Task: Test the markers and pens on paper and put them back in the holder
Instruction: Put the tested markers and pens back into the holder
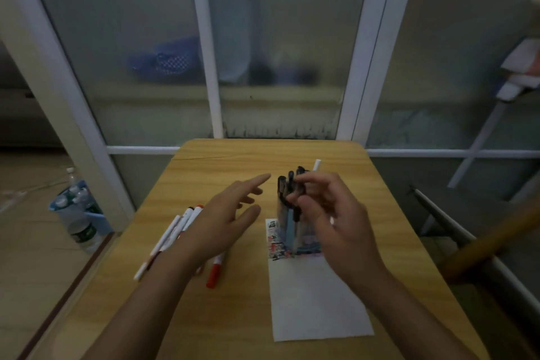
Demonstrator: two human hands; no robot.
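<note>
**Hands over the pen holder**

Pens [287, 184] with dark caps stand upright in a holder [287, 228] near the middle of the wooden table [204, 161]. The holder stands on the far end of a sheet of white paper [315, 301], which runs toward the near edge and carries coloured marks by the holder's base.

Over the holder is the right hand [330, 210], fingers curled, its fingertips pinching one of the dark-capped pens at the top of the bunch. A white marker [316, 164] sticks up just behind those fingers; whether the hand also holds it cannot be told.

To the left of the holder hovers the left hand [230, 213], fingers straight and spread, holding nothing, forefinger pointing toward the far right.

Under and beside the left wrist lies a loose group of white-barrelled markers [172, 234] on the table, and a red-capped marker [214, 272] lies near them, closer to the near edge.

Left of the table, on the floor, a blue bin [76, 213] holds plastic bottles.
</note>
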